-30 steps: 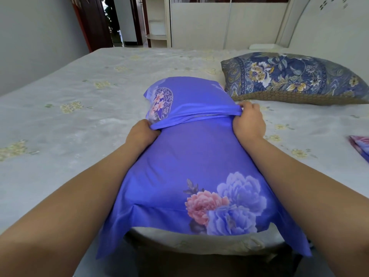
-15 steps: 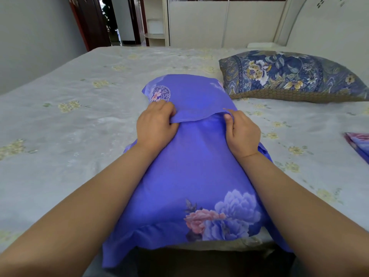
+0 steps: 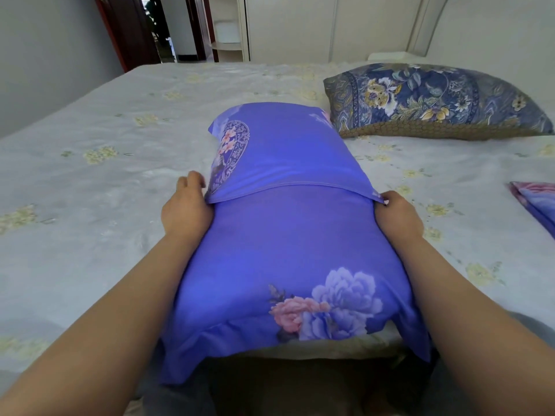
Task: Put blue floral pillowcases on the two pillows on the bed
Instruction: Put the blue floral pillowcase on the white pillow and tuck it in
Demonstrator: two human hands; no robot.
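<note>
Both hands' grip pinches flap (image 3: 288, 172) corners of blue floral pillowcase (image 3: 288, 250).

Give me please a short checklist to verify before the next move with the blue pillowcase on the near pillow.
1. Left hand on the flap's left corner: ok, fingers tucked under the fabric edge.
2. Right hand on the flap's right corner: ok, it pinches the edge.
3. Flap of the blue pillowcase lying across the pillow: ok, its hem runs from hand to hand.
4. Pillow fully covered inside: cannot tell, only fabric shows.
5. Second pillow dressed in blue floral: not ok, it wears a darker patterned cover.
6. Second pillowcase ready: ok, folded fabric lies on the bed at the right edge.
</note>
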